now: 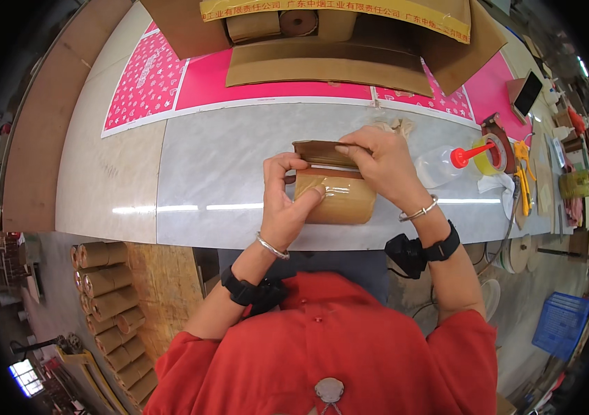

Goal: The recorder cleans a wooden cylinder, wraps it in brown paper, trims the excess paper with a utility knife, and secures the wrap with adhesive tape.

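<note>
A brown paper-wrapped package [343, 204], glossy in front like clear film or tape, is at the near part of the grey tabletop. My left hand [283, 200] grips its left side, thumb pressed on the front face and fingers curled behind. A stiff brown flap [319, 153] stands up along the package's far edge. My right hand [386, 164] pinches this flap at its right end between thumb and fingers. Whether the flap belongs to the package or is a separate piece, I cannot tell.
An open cardboard box [329, 69] holding brown rolls stands across the far side on a pink sheet [267, 93]. To the right are a clear bottle with a red nozzle [460, 158], a tape roll [490, 158] and a yellow-handled tool [524, 180]. Stacked brown rolls [111, 280] lie lower left.
</note>
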Motion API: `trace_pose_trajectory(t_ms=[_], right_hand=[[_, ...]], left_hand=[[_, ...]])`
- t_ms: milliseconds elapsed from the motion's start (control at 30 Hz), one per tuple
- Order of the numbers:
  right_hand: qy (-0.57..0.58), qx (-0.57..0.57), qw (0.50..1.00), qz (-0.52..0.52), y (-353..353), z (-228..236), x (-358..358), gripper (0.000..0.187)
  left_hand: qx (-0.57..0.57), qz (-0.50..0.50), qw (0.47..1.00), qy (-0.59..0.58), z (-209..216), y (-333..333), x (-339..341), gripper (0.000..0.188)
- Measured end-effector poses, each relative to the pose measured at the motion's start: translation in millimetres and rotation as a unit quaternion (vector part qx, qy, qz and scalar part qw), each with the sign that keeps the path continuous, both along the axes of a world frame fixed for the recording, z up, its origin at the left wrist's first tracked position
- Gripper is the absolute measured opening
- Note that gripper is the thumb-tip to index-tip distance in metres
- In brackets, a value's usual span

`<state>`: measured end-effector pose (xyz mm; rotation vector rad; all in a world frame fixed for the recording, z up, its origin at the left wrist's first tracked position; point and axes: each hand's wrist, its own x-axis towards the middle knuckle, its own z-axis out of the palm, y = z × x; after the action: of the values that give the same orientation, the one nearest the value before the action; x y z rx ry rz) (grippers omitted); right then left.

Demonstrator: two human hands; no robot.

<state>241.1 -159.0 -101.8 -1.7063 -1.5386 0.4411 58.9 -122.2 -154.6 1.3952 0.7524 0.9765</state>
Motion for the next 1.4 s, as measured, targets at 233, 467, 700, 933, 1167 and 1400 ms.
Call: trace_pose_trajectory(t_ms=[233,467,700,933,1167,1400], right_hand=[[0.041,0.023,0.999,0.002,-14.6,-0.8,-12.1,0.01],[-0.016,0.031,0.999,0.012,-25.4,-2.8,-17.3,0.01],[-0.06,0.096,0.993,0.031,-57.0,-9.7,-29.2,0.028],[-0.02,0.083,0.995,0.049,-61.5,-20.0,-23.5,0.034],[0.125,0.048,0.99,0.037,-64.5,-24.6,-22.4,0.026],[0.334,0.032,0.941,-0.055,-78.8,-49.8,-33.4,0.061]], left_hand=[[0.218,0.068,0.959,0.17,-11.4,3.1,0.5,0.043],[-0.072,0.047,0.995,-0.049,-9.6,3.6,10.9,0.053],[-0.022,0.005,0.999,-0.045,-1.9,3.7,9.7,0.058],[0.261,-0.067,0.96,0.077,-2.1,22.2,-14.3,0.043],[0.414,-0.154,0.892,0.1,-2.3,24.4,-26.4,0.047],[0.454,-0.145,0.872,0.11,5.3,17.4,-24.9,0.056]])
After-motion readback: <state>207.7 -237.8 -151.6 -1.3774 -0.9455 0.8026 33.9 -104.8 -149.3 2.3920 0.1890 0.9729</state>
